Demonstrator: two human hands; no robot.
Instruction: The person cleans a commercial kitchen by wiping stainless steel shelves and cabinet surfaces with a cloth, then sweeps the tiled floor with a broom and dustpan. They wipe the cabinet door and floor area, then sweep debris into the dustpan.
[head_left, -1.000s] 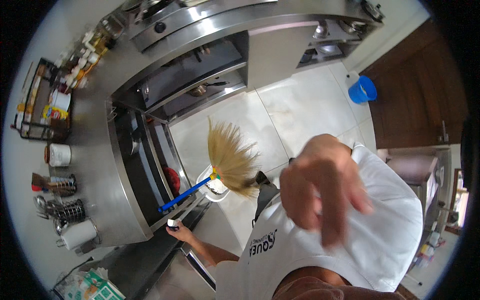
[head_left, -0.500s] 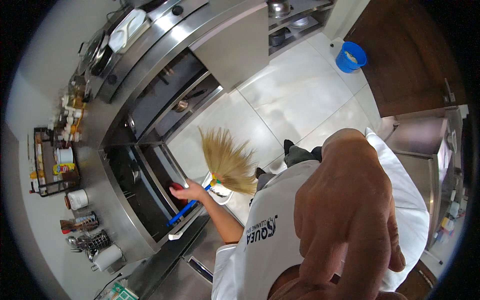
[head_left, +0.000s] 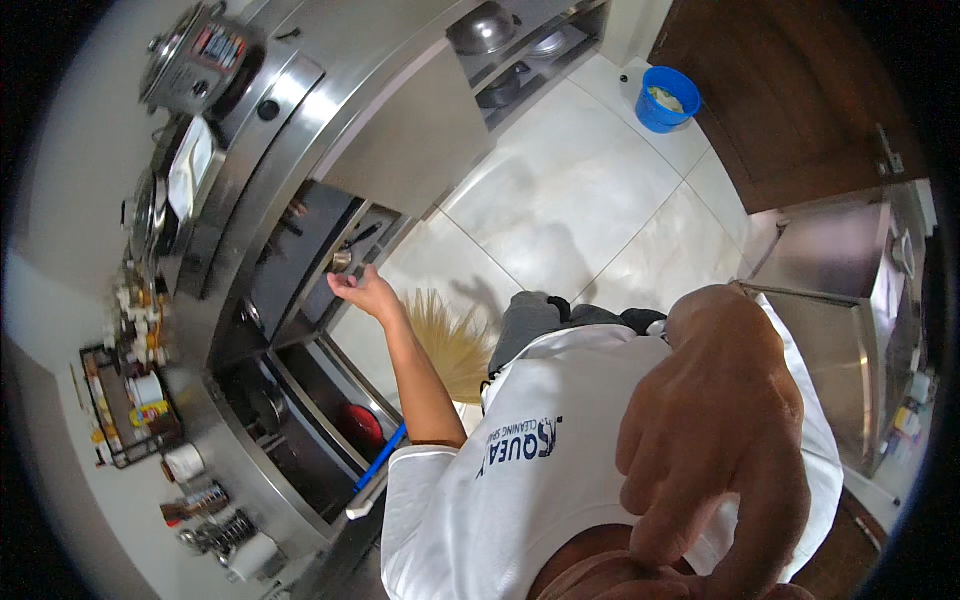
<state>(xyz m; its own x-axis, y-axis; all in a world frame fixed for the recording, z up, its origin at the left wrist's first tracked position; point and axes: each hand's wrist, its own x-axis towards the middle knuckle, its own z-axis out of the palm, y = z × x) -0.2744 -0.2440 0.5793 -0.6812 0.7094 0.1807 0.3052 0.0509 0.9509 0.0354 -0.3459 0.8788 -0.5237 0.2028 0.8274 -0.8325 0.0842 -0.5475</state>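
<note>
My left hand [head_left: 364,293] reaches out over the floor beside the open lower cabinet, palm turned up and fingers loosely apart, holding nothing. Behind that forearm is a broom with straw-coloured bristles [head_left: 445,335] and a blue handle [head_left: 382,458]; my arm and sleeve hide its middle. A white handle [head_left: 367,496] lies along the broom's lower end. My right hand [head_left: 720,420] is large and close to the camera, its back showing and its fingers bent together toward the lower edge. Whatever its fingertips hold, if anything, is out of sight.
Steel cabinet shelves hold a round red object [head_left: 360,428] and a small pan [head_left: 343,260]. Jars, a wire rack [head_left: 128,405] and a cooker [head_left: 195,60] line the counter. A blue bucket [head_left: 667,100] stands by the brown door [head_left: 790,100].
My left hand has moved forward, away from the broom handle and the red object. The view has shifted, and my sleeve now covers more of the broom. My right hand stays near the camera.
</note>
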